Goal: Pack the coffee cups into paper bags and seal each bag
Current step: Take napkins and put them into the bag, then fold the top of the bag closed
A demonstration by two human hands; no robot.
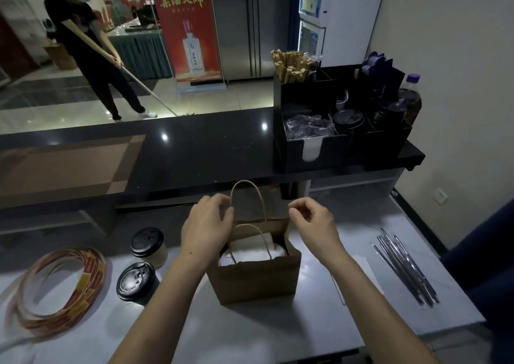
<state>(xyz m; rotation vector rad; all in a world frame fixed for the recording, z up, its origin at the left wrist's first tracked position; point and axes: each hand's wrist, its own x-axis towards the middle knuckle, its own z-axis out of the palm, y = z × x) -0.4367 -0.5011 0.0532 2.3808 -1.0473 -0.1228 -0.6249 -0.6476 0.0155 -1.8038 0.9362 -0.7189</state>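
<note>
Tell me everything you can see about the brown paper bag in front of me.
The paper bag looks like brown kraft paper and stands upright and open-topped on the pale table. Of its two twisted cord loops, the far handle stands up and the near handle leans over the opening. White contents fill it. The left hand pinches the far handle's left end. The right hand has its fingers curled by the far right rim, contact unclear.

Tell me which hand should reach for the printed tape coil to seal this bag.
Left, likely: the tape coil lies left of the paper bag, nearer the left hand. The right hand, above the bag's right rim, would have to cross over it.
</note>
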